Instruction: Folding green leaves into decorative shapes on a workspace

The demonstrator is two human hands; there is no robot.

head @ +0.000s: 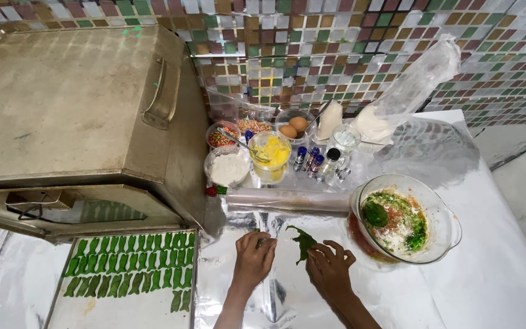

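Gleaming foil worktop [494, 274], mosaic-tiled wall [360, 49]

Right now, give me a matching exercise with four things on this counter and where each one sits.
Things:
1. baking tray
2. glass bowl
3. rolling pin
4. eggs

Places:
A. small bowl by the tiled wall
B. lower left, below the metal oven
C. right of the right hand
D. lying across the foil, beyond both hands

Pairs: 1-B, 2-C, 3-D, 4-A
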